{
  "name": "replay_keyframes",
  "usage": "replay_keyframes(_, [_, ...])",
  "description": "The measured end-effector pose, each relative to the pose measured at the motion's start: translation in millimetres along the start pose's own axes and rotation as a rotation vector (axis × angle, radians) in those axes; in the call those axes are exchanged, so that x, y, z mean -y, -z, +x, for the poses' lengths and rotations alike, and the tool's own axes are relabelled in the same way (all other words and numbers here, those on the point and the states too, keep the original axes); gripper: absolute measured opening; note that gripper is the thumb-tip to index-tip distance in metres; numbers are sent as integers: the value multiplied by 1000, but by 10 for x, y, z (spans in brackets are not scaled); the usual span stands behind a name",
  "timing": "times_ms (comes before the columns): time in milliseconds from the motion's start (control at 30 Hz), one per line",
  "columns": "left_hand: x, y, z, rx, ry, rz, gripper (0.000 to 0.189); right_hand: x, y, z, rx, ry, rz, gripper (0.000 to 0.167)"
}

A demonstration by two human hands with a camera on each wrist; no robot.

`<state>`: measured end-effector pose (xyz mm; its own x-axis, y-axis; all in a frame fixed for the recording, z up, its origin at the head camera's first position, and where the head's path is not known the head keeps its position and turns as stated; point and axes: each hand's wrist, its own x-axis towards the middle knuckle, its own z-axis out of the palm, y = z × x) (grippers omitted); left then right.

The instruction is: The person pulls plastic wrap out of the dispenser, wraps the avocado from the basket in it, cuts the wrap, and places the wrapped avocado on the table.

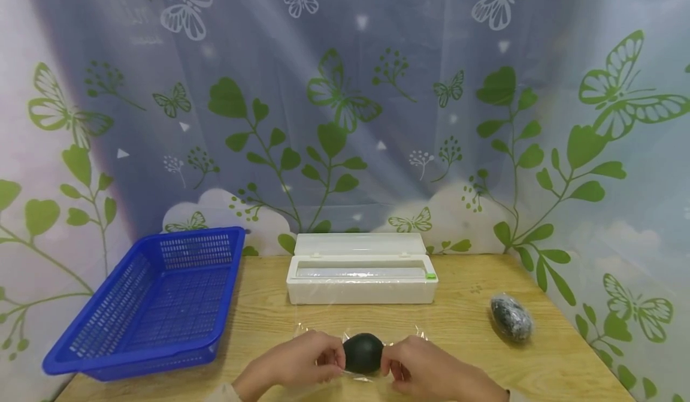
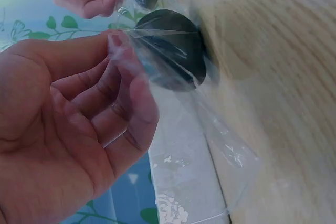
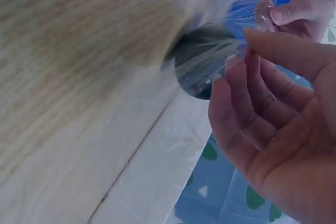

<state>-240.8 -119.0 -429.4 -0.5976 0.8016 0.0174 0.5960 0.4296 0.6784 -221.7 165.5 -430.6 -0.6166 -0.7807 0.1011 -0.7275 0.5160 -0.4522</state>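
Dark green oval (image 1: 363, 354) sits amid clear film (image 2: 233, 153) on desk (image 1: 463, 306), in front of white box (image 1: 361, 292); probably firm, smooth, weighty for size, best cupped round middle. Film likely flimsy, clingy, easily torn; edges best to hold. Left hand (image 1: 309, 357), right hand (image 1: 428, 369): each grip in fingertip pinch on film. White box, lid raised, holds pale roll (image 1: 366, 272). Left of box, blue basket (image 1: 135, 356), mesh floor showing; right, film-wrapped oval (image 1: 511, 318).

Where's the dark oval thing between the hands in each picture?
Head: dark oval, at the bottom, just right of centre.
Left wrist: dark oval, upper middle.
Right wrist: dark oval, upper middle, slightly right.
Shared landmark: white box, lower in both wrist pictures.
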Motion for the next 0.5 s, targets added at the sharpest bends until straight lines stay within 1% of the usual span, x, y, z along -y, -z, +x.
replay_keyframes(133, [-36,36,-13,8,3,36,8,4,52,-21,26,23,-18,17])
replay_keyframes(200, [-52,44,-22,13,-9,68,9,-5,69,-41,45,52,-43,16])
replay_keyframes(267, [-62,49,-31,16,-28,86,10,-22,75,-64,77,75,-45,13])
replay_keyframes(333, [-63,50,-40,16,-50,107,10,-44,64,-79,108,93,-32,9])
replay_keyframes(433, [-58,53,-47,21,-64,98,11,-67,22,-84,156,67,49,9])
replay_keyframes(500, [-54,50,-47,25,-68,85,11,-69,-24,-75,175,63,60,10])
